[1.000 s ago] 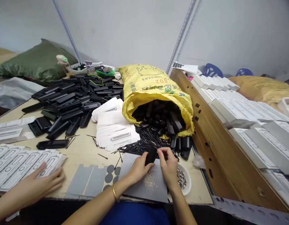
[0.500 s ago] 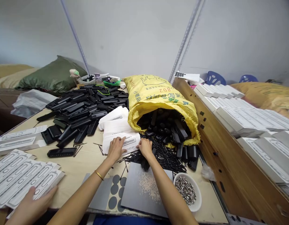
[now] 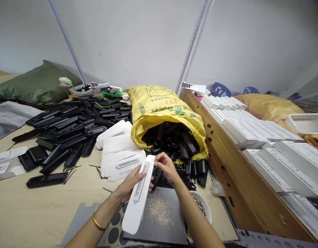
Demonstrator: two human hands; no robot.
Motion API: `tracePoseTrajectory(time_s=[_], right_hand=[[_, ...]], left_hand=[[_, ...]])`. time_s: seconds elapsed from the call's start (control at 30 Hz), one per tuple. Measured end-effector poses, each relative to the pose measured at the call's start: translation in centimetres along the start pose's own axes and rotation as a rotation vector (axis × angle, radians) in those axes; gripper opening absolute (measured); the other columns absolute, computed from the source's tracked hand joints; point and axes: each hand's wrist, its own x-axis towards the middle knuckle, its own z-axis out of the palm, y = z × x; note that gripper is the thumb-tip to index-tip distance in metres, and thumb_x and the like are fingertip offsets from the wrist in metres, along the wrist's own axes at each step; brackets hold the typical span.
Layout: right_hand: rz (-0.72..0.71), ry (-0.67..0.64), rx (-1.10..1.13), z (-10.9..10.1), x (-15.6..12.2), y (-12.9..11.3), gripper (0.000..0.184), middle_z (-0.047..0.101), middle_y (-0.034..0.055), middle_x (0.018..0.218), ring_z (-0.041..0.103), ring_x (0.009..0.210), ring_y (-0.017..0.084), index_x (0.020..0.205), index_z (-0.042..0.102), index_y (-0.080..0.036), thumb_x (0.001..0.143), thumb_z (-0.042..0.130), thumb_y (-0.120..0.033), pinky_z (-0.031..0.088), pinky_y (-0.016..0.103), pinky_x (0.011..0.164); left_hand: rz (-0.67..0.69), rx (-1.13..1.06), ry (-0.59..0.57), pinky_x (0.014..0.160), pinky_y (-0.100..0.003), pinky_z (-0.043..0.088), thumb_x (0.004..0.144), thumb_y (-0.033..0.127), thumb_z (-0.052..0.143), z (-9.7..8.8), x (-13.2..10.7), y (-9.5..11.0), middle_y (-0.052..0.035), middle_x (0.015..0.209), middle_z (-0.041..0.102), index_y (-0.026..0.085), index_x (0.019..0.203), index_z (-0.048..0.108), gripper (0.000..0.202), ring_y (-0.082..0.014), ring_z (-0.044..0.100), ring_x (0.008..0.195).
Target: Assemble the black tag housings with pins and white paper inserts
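Observation:
A white printed carton (image 3: 140,196), long and narrow with a line drawing on its face, is tilted over the grey sheet. My left hand (image 3: 131,184) grips it along its side, thumb on the printed face. At its upper end my right hand (image 3: 166,167) has its fingers bent and pinched on the carton's edge. Just beneath that hand lies a black piece (image 3: 156,177), partly hidden. Behind my left hand is a stack of flat white cartons (image 3: 120,151). Thin black rods (image 3: 181,177) are heaped beyond my right hand.
A yellow sack (image 3: 161,103) spills black casings. More black casings (image 3: 71,124) are piled at left. A grey sheet (image 3: 171,210) with pale crumbs and a white bowl (image 3: 207,208) of metal bits lie near me. A wooden board (image 3: 239,186) borders the right, with white boxes (image 3: 264,172) beyond.
A carton has come off the flat stack and toward me, now in both my hands. Another person's hand and the row of boxes at lower left have gone from view.

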Motion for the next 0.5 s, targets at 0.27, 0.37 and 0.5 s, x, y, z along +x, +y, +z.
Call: tracePoseTrajectory(time_s=[0.27,0.37,0.5], right_hand=[[0.123,0.298,0.005,4.5,-4.7,4.0,0.024,0.059,0.0005,0.078,0.056,0.074,0.017,0.078,0.058,-0.020,0.079,0.062,-0.044,0.045,0.027,0.066],[0.069,0.329,0.069,4.7,-5.1,3.5,0.029,0.061,-0.0005,0.085,0.058,0.080,0.017,0.095,0.055,-0.023,0.077,0.065,-0.044,0.046,0.027,0.071],[0.105,0.322,0.183,4.4,-5.2,2.4,0.032,0.061,0.0005,0.081,0.057,0.074,0.015,0.082,0.057,-0.020,0.080,0.060,-0.052,0.045,0.026,0.068]], left_hand=[[0.194,0.210,0.077,0.066,-0.027,0.049,0.079,0.043,0.066,1.2,0.2,-3.4,0.0001,0.083,0.064,0.025,0.137,0.026,0.073,-0.0143,0.061,0.066],[0.183,0.178,0.140,0.061,-0.027,0.047,0.078,0.046,0.066,1.3,-0.1,-4.2,0.0031,0.073,0.061,0.027,0.142,0.009,0.088,-0.0146,0.060,0.061],[0.159,0.186,0.174,0.065,-0.031,0.048,0.077,0.047,0.066,1.8,-0.6,-4.5,0.0015,0.075,0.062,0.024,0.145,0.001,0.096,-0.0161,0.060,0.063]])
